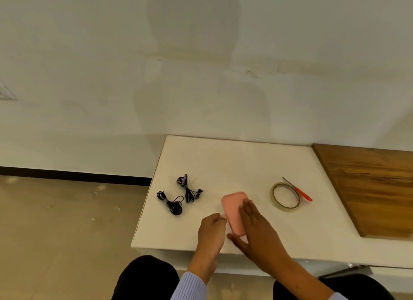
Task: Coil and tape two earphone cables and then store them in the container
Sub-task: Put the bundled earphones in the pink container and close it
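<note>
Fingers of the right hand [254, 230] lay straight and flat across the pink container [234, 212], pressing it to the white table [223, 156], seemingly to steady it; left hand [212, 227] at the container's left edge, fingers curled, whether pinching the lid edge could not be told; probably opening it; container appeared closed. Two black earphone cables, near one [170, 203] and far one [188, 189], lay well left of the container, each coiled and seemingly taped, not yet stored. Tape roll [286, 198] and red-handled scissors [298, 190] lay right, touching each other, apparently set aside.
</note>
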